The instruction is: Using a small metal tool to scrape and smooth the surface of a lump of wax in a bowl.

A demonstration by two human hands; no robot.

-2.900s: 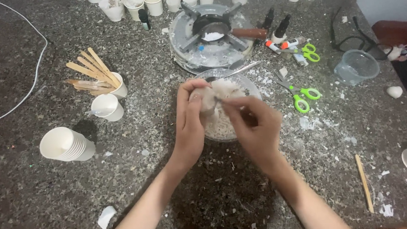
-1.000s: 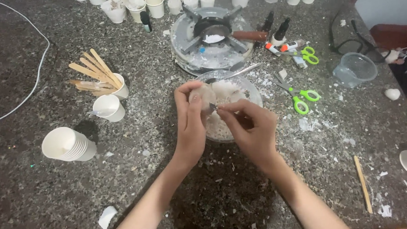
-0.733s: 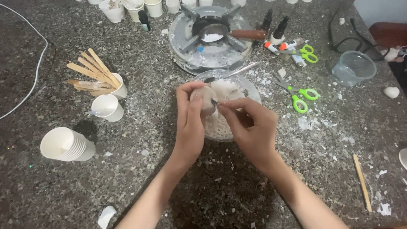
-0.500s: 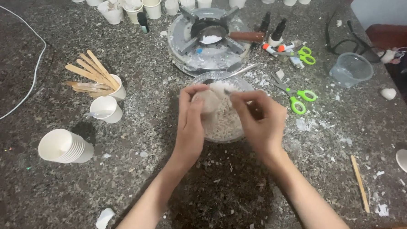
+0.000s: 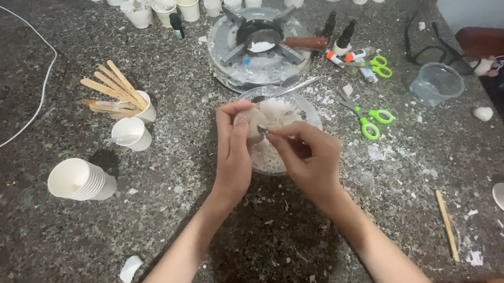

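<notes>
Speckled counter, left hand still gripping pale lump, right hand pinching lower

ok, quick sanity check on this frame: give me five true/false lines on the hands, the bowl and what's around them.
1. Both hands are over the clear bowl of white flakes. True.
2. The left hand holds a pale rounded lump above the bowl. True.
3. The right hand grips the green-handled scissors. False: the scissors lie on the counter to the right of the bowl; the right hand pinches a small tool against the lump.
4. The wooden sticks stand in a paper cup to the left of the bowl. True.
5. The stack of paper cups stands upright beside the burner. False: it lies on its side at the left, far from the metal burner.
</notes>
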